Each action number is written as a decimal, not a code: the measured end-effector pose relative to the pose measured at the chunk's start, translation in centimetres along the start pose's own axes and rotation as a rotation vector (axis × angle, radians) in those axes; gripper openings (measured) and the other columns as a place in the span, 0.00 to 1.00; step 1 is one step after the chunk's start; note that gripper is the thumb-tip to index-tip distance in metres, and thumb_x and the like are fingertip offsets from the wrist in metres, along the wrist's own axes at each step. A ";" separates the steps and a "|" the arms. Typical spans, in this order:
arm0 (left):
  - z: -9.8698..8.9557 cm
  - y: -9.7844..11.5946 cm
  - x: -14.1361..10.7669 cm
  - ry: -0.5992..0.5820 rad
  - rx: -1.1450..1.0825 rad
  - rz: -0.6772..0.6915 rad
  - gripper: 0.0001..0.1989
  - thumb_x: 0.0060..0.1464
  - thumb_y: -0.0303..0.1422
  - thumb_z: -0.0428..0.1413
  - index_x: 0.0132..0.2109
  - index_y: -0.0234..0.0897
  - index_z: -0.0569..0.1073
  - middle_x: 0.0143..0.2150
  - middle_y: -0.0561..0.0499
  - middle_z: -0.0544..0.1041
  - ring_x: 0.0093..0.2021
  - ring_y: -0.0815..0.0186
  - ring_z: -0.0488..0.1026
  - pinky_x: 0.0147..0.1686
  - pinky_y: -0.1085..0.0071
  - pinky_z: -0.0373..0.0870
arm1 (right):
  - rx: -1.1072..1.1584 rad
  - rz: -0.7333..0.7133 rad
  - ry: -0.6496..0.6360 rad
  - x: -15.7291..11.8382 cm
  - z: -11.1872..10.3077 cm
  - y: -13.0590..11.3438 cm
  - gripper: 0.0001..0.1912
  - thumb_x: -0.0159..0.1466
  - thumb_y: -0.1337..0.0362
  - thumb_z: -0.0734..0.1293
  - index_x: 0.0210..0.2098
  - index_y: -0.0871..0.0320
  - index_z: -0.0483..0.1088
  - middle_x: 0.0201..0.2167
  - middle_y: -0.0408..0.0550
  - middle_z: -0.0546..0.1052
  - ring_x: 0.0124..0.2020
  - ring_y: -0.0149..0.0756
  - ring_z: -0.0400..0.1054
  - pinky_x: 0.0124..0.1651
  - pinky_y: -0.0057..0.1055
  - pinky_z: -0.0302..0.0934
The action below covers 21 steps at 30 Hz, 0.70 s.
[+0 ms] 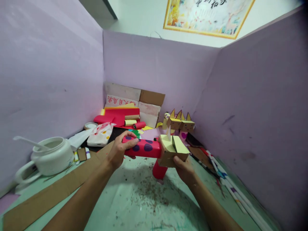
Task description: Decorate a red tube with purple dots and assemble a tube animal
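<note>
My left hand (118, 150) is wrapped round the far left end of a red paper tube (150, 148) with dark purple spots. The tube lies level, its right end against a small cardboard box (166, 158) topped with pale yellow paper. My right hand (185, 170) grips that box by its near right corner, thumb on the front side. Pointed paper pieces (174, 143) stick up from the box's top. Below the box a plain red tube (159, 171) points down toward the table; whether it is joined to the box I cannot tell.
A white pot (51, 157) with a spoon stands left, near a long cardboard strip (55, 192). Red paper (120, 115) and a folded carton (150, 110) are at the back. Small cardboard animal figures (187, 125) stand back right. White rods (237, 192) lie along the right wall.
</note>
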<state>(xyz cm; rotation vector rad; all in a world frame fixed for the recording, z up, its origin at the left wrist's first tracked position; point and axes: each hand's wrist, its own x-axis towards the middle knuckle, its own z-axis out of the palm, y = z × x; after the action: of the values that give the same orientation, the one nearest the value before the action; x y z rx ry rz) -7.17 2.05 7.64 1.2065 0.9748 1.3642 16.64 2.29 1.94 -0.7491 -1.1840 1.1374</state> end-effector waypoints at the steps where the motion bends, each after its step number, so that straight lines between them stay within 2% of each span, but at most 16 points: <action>1: -0.1 0.1 0.1 -0.001 -0.003 -0.009 0.19 0.40 0.41 0.65 0.37 0.37 0.69 0.22 0.55 0.72 0.18 0.66 0.70 0.13 0.72 0.69 | -0.004 0.006 -0.005 0.0 0.0 -0.1 0.37 0.42 0.46 0.78 0.49 0.54 0.75 0.36 0.52 0.84 0.39 0.55 0.77 0.44 0.48 0.71; 5: -0.2 0.4 0.3 0.023 -0.013 -0.031 0.22 0.37 0.41 0.66 0.39 0.36 0.70 0.25 0.54 0.73 0.21 0.66 0.71 0.12 0.72 0.69 | 0.033 0.017 -0.080 0.2 0.0 -0.9 0.38 0.44 0.44 0.77 0.51 0.54 0.74 0.40 0.53 0.83 0.44 0.56 0.76 0.46 0.47 0.70; 8: -0.2 0.8 0.5 0.076 -0.045 -0.068 0.22 0.36 0.39 0.66 0.38 0.35 0.71 0.25 0.54 0.73 0.22 0.66 0.71 0.11 0.73 0.69 | 0.086 0.025 -0.126 0.3 0.1 -1.8 0.36 0.47 0.40 0.74 0.50 0.53 0.75 0.43 0.53 0.82 0.49 0.56 0.74 0.51 0.48 0.68; 13: -0.3 1.3 0.9 0.177 -0.163 -0.115 0.18 0.38 0.36 0.64 0.39 0.35 0.73 0.23 0.56 0.73 0.18 0.67 0.69 0.10 0.72 0.69 | 0.124 -0.045 -0.088 0.3 0.8 -2.5 0.36 0.48 0.46 0.75 0.54 0.53 0.72 0.48 0.53 0.81 0.60 0.54 0.65 0.62 0.49 0.58; 16: -0.5 1.6 0.8 0.216 -0.294 -0.067 0.14 0.42 0.36 0.63 0.37 0.37 0.74 0.26 0.53 0.77 0.21 0.63 0.74 0.14 0.67 0.73 | 0.183 -0.052 -0.082 0.4 1.3 -2.6 0.34 0.49 0.47 0.75 0.52 0.54 0.72 0.48 0.53 0.80 0.59 0.54 0.67 0.59 0.48 0.62; 18: -0.5 1.5 0.7 0.183 -0.362 -0.031 0.13 0.41 0.37 0.64 0.36 0.38 0.74 0.29 0.52 0.80 0.24 0.60 0.76 0.17 0.64 0.76 | 0.220 -0.031 -0.068 0.5 1.3 -2.6 0.29 0.51 0.46 0.75 0.48 0.54 0.73 0.46 0.53 0.81 0.55 0.54 0.70 0.55 0.46 0.66; 21: -0.2 0.6 0.4 0.064 -0.381 -0.002 0.17 0.38 0.39 0.67 0.37 0.40 0.75 0.33 0.51 0.80 0.31 0.58 0.78 0.24 0.64 0.78 | 0.267 -0.008 -0.031 0.7 1.1 -2.4 0.25 0.52 0.47 0.74 0.44 0.53 0.74 0.44 0.51 0.82 0.52 0.53 0.73 0.53 0.46 0.68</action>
<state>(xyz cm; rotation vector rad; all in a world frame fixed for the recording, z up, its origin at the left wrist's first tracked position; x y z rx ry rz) -7.46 2.41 8.25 0.8791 0.7165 1.5135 16.24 2.09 4.67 -0.5239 -1.0339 1.2744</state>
